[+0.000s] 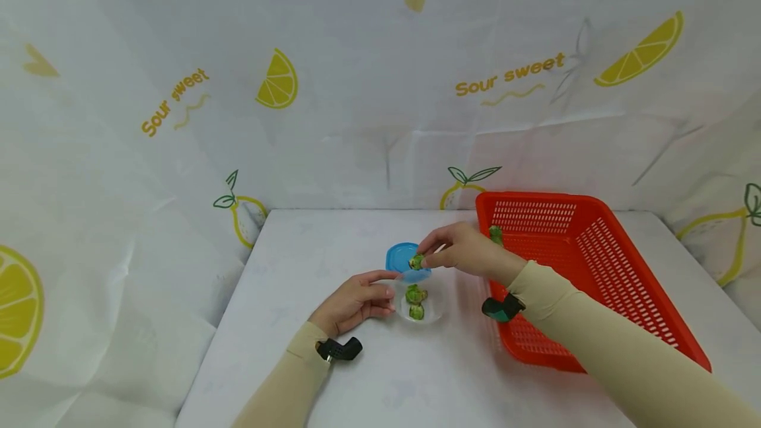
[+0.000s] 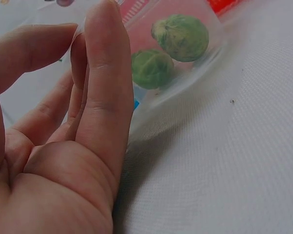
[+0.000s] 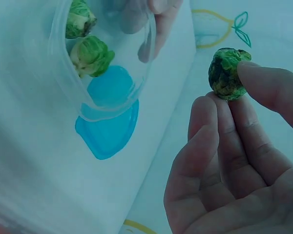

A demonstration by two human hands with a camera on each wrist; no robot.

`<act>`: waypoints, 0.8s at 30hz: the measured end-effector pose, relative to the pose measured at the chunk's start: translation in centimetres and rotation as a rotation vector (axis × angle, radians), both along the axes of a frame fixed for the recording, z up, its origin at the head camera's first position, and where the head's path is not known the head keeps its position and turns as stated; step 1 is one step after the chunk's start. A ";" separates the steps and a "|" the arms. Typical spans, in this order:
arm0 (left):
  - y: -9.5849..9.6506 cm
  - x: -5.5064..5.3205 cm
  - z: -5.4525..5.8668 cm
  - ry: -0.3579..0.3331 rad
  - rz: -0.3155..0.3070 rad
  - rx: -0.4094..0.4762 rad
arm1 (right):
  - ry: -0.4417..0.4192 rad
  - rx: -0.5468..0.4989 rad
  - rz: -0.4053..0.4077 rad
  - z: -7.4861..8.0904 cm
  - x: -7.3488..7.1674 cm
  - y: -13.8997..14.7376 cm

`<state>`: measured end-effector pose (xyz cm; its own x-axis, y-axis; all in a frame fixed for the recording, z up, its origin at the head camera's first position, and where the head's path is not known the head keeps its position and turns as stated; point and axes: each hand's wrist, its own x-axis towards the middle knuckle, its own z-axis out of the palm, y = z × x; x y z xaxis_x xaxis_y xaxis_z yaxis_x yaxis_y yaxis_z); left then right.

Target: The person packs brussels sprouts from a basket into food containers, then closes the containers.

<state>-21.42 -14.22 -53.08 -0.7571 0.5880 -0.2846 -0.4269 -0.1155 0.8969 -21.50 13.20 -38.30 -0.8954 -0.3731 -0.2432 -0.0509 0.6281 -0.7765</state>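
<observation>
My right hand [image 1: 466, 251] pinches a Brussels sprout [image 3: 227, 73] between thumb and fingertips, just above the far rim of a clear plastic container [image 1: 438, 302]. Dark, yellowed patches show on that sprout. Two greener Brussels sprouts [image 2: 179, 38] lie inside the container. At its left side, my left hand [image 1: 357, 301] holds the container's wall between thumb and fingers. Behind the container lies a blue lid [image 1: 399, 257] on the table, partly overlapped by it in the head view.
On the right stands a large red plastic basket [image 1: 639, 263] with slotted walls. Something green [image 1: 496, 235] shows inside at its left wall, partly behind my right hand. A white cloth with lemon prints [image 1: 368, 84] hangs behind the white table [image 1: 285, 263].
</observation>
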 end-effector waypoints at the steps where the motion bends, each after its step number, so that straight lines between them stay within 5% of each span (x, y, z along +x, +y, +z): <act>1: 0.0 0.0 0.0 0.000 0.002 0.001 | 0.006 0.008 0.014 -0.1 0.1 -0.2; 13: -0.1 0.3 0.3 0.005 -0.005 0.014 | 0.003 0.124 0.101 -2.5 1.0 -2.5; 24: 0.1 0.2 0.4 0.012 -0.017 0.016 | 0.019 0.141 0.123 -2.0 1.3 -2.2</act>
